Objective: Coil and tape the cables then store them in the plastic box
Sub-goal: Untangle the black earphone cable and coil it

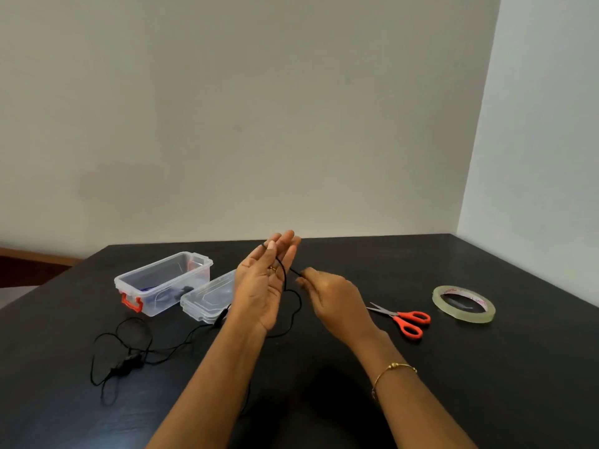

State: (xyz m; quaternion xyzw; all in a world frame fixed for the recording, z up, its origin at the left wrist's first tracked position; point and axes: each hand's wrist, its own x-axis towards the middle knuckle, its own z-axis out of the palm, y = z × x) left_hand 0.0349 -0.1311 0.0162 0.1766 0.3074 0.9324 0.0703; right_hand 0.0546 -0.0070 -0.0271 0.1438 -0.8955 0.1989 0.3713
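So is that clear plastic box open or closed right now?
Open. The plastic box has no lid on; its lid lies on the table beside it, on its right.

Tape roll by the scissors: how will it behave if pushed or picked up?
The tape roll lies flat on the table, so it should slide, not roll. Thin and hollow, so probably light. On edge it could roll.
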